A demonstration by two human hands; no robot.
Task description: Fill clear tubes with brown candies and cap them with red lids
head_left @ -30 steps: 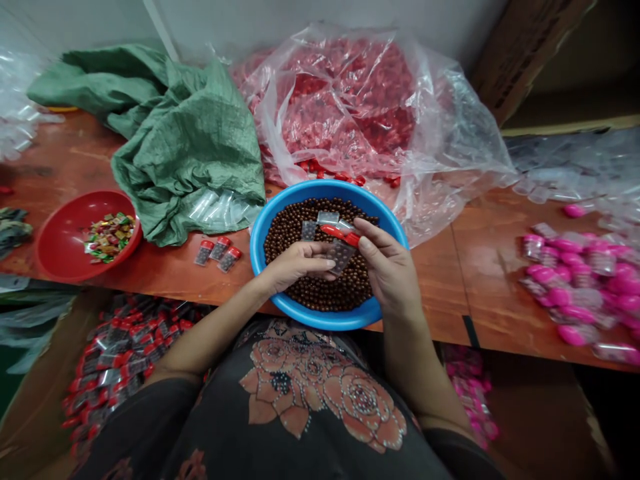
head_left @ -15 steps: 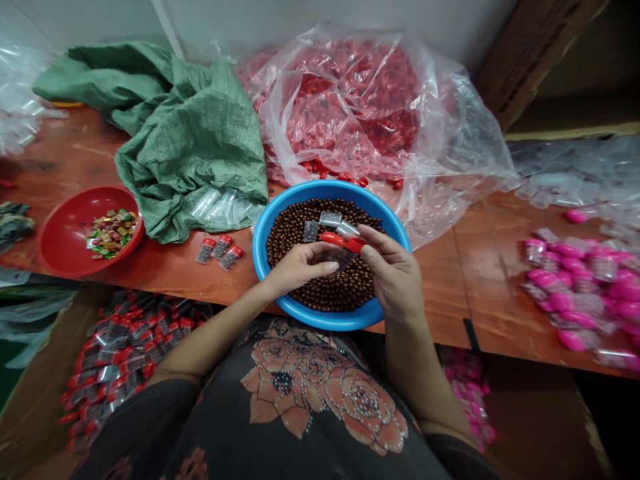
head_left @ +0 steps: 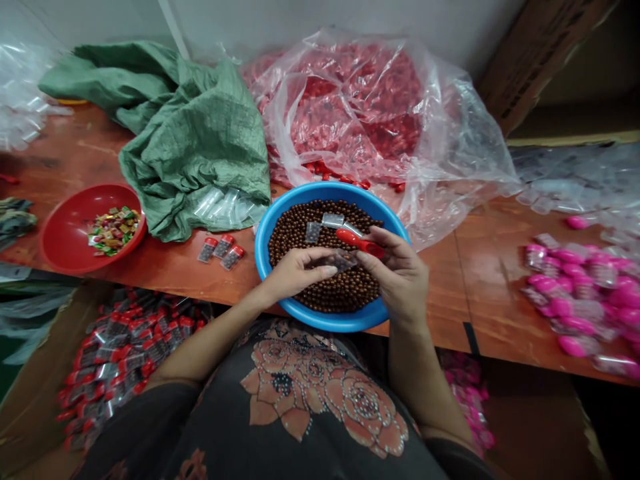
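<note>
A blue basin full of small brown balls stands at the table's front edge. Over the balls, my left hand pinches a small clear container holding dark contents. My right hand grips a red cap with an open lid, close to the container's right end; its fingertips are near the container. Several clear empty containers lie on the balls just beyond my hands.
Red-capped filled containers lie left of the basin, near a red bowl of wrapped candies and a green sack. Behind is a clear bag of red caps. Pink-capped containers are piled right. More red-capped ones fill a box below.
My right hand has moved slightly right and down with the red cap, which now shows apart from the container. My left hand has barely moved.
</note>
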